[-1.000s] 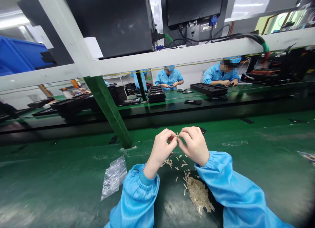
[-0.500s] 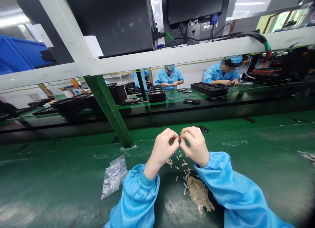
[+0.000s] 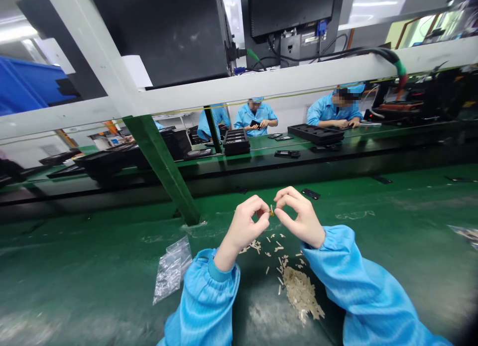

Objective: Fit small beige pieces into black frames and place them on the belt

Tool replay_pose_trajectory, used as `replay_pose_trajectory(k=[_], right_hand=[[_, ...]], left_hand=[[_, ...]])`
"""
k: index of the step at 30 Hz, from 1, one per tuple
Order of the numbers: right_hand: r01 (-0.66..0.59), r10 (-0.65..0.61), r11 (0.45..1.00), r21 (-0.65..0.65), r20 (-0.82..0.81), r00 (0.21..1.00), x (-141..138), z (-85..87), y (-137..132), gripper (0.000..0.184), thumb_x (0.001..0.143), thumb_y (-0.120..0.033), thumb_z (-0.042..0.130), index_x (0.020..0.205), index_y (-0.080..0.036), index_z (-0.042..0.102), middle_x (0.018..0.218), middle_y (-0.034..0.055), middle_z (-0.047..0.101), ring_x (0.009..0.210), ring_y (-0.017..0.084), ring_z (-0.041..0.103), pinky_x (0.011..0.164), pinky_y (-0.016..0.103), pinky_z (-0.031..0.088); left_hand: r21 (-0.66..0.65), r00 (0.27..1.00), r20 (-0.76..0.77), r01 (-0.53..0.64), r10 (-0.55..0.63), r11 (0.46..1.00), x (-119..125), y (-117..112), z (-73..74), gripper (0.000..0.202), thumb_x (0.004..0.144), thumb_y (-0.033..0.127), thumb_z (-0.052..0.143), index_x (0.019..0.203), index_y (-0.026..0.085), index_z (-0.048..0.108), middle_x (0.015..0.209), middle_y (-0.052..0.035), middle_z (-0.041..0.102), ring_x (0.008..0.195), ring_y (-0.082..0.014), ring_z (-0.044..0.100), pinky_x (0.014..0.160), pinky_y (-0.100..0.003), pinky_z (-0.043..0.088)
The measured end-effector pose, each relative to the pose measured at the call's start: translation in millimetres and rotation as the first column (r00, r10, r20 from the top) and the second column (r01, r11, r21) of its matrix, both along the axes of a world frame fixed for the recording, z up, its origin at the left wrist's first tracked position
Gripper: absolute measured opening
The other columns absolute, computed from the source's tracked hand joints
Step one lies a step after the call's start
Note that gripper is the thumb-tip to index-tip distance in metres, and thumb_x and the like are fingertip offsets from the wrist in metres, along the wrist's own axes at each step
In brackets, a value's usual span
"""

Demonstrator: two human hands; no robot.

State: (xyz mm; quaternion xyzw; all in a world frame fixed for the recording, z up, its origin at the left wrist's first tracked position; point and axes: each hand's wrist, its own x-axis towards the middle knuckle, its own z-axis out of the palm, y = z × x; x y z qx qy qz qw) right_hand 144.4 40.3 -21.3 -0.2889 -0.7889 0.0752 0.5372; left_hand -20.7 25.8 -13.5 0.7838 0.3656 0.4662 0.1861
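Thumb and forefinger of my left hand are pinched on a tiny yellow-orange piece, too small to name. Just to its right is my right hand, with a gap between thumb tip and fingertips and nothing clearly held in it. Below both hands, small pale strips lie scattered on the green worktop. A heap of the same beige pieces sits nearer to me, beside my right sleeve.
Clear plastic bags lie left of my left sleeve. A slanting green post stands beyond them. Small black parts rest behind my hands. Another bag is at the right edge. Co-workers in blue sit across the bench.
My right hand has come away to the right and its fingers have parted. The yellow-orange piece now shows at my left fingertips. Across the bench, a co-worker has lifted a dark object.
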Motion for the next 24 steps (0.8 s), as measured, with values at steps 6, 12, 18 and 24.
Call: replay_pose_trajectory(k=[6,12,18,24], right_hand=[[-0.067,0.067,0.998,-0.01,0.074,0.995,0.0,0.5,1.0,0.008,0.08,-0.017,0.057,0.073,-0.02,0.059,0.086,0.0055,0.058,0.084,0.02,0.058,0.075,0.037,0.048],[-0.084,0.079,0.996,0.039,0.108,0.991,3.3,0.2,4.0,0.009,0.083,-0.017,0.058,0.075,-0.02,0.061,0.086,0.0055,0.06,0.084,0.019,0.059,0.074,0.037,0.049],[-0.089,0.087,0.996,0.024,0.074,0.993,8.4,5.2,3.7,0.011,0.084,-0.015,0.055,0.077,-0.02,0.06,0.087,0.0057,0.06,0.082,0.018,0.059,0.073,0.035,0.049],[-0.111,0.107,0.991,0.068,0.071,0.992,8.8,8.4,-1.5,0.023,0.087,-0.014,0.045,0.064,-0.019,0.048,0.081,0.0048,0.058,0.076,0.017,0.055,0.07,0.035,0.046]], left_hand=[[-0.002,1.0,0.004,0.011,-0.011,1.0,0.3,0.3,-0.3,0.013,0.073,0.009,0.05,0.063,0.017,0.049,0.064,0.0024,0.048,0.061,-0.0106,0.045,0.058,-0.023,0.035],[-0.042,1.0,0.014,0.006,-0.006,0.999,-0.4,0.8,2.5,0.012,0.072,0.011,0.048,0.062,0.017,0.048,0.063,0.0024,0.047,0.06,-0.0111,0.044,0.058,-0.024,0.034],[-0.164,0.992,0.126,0.045,-0.025,0.985,-6.9,5.0,2.0,0.01,0.07,0.015,0.049,0.061,0.018,0.047,0.065,0.0018,0.046,0.062,-0.0116,0.043,0.06,-0.025,0.035],[-0.385,0.923,0.376,0.23,-0.076,0.894,-6.8,7.2,1.2,0.004,0.066,0.017,0.05,0.063,0.017,0.049,0.06,0.0035,0.044,0.058,-0.0103,0.04,0.059,-0.024,0.033]])
